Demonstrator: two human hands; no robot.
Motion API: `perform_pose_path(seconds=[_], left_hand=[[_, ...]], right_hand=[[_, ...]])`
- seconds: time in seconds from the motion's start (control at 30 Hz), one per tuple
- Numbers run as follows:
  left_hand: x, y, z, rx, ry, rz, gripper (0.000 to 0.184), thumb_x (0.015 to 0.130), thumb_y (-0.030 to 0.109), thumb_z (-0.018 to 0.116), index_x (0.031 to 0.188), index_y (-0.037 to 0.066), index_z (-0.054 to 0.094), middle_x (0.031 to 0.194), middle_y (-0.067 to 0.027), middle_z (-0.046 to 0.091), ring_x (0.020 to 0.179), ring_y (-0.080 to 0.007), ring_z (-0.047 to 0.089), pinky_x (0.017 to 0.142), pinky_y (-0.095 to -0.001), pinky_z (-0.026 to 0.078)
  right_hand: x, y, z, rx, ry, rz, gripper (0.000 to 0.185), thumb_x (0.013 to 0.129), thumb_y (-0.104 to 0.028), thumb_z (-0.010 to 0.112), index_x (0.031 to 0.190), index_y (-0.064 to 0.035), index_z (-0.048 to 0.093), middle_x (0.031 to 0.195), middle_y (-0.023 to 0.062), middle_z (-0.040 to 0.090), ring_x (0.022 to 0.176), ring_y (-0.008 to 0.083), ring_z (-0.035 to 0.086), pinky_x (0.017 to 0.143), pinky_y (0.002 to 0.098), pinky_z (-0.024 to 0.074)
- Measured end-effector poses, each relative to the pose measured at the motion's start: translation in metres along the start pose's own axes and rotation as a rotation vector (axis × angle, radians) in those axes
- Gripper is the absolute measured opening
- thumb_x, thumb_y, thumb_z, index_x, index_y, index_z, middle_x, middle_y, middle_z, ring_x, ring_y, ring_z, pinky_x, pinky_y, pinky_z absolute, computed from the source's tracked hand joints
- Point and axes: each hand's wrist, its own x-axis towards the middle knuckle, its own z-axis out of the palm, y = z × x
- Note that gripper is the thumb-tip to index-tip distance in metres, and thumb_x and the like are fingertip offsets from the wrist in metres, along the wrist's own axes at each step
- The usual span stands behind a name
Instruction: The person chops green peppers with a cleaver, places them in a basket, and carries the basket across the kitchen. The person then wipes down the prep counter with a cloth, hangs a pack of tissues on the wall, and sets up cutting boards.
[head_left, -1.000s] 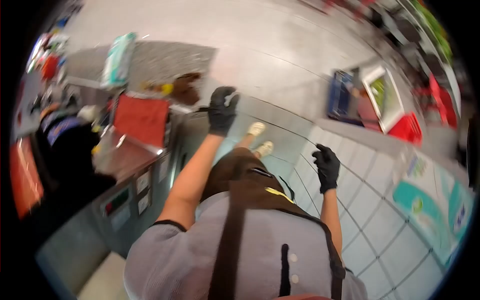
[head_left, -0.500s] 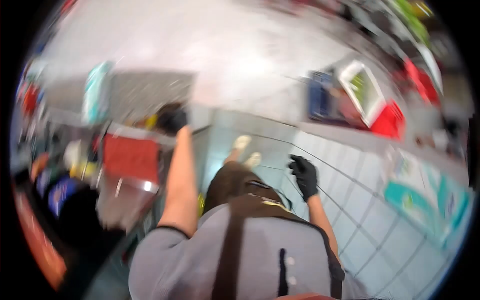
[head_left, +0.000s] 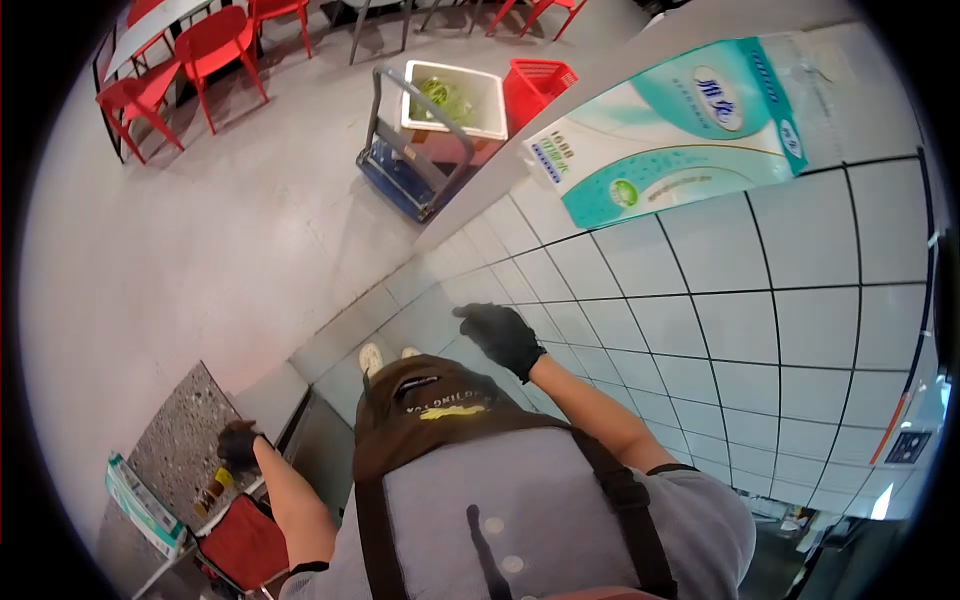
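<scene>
My left hand (head_left: 239,446), in a dark glove, is low on the left over the speckled counter slab (head_left: 187,430). Its fingers are too small and dark to make out, as is anything under them. Right beside it are small bottles, one with a yellow cap (head_left: 223,477), and a red cloth-like item (head_left: 245,542). My right hand (head_left: 497,336), in a black glove, hangs in front of the white tiled wall (head_left: 700,330) with its fingers loosely apart and nothing in them. A large teal and white tissue pack (head_left: 680,130) lies on the ledge above that wall.
A blue trolley (head_left: 395,180) stands beyond the ledge, near a white foam box (head_left: 485,100) with greens and a red basket (head_left: 535,90). Red chairs (head_left: 213,45) surround a table at the upper left. Another teal and white pack (head_left: 145,505) lies on the counter.
The view has swung toward the tiled wall and tissue pack. My left hand has reached from above the floor beside the counter onto the slab, where a brown item showed. My right hand stays empty.
</scene>
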Motion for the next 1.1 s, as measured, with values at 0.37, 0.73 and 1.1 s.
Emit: perform_pose_path(seconds=[0.37,0.73,1.1], left_hand=[[0.039,-0.005,0.081,-0.522,0.29,-0.035,0.038,0.075,0.019,0.054,0.112,0.009,0.053,0.105,-0.0156,0.054,0.09,-0.0259,0.055,0.074,-0.0399,0.047],[-0.068,0.095,0.023,-1.747,-0.37,0.355,0.023,0.076,0.003,0.05,0.097,0.001,0.061,0.095,-0.0088,0.06,0.085,-0.0176,0.056,0.076,-0.0295,0.045],[-0.392,0.14,-0.149,-1.184,-1.185,2.037,0.064,0.077,0.007,0.064,0.132,0.005,0.031,0.122,-0.0126,0.046,0.11,-0.0255,0.049,0.092,-0.034,0.041]], right_hand=[[0.017,0.018,0.026,0.076,-0.229,0.208,0.022,0.081,-0.014,0.058,0.102,-0.0063,0.06,0.076,0.0126,0.063,0.07,0.0263,0.06,0.066,0.0355,0.0478],[0.01,0.008,0.057,0.397,-0.248,0.461,0.026,0.081,-0.012,0.057,0.105,-0.0019,0.06,0.076,0.0087,0.064,0.061,0.0127,0.058,0.061,0.0264,0.0486],[-0.065,0.052,0.001,1.721,0.289,0.334,0.052,0.091,-0.03,0.045,0.133,-0.0014,0.032,0.12,0.0156,0.049,0.109,0.0279,0.05,0.094,0.037,0.0413]])
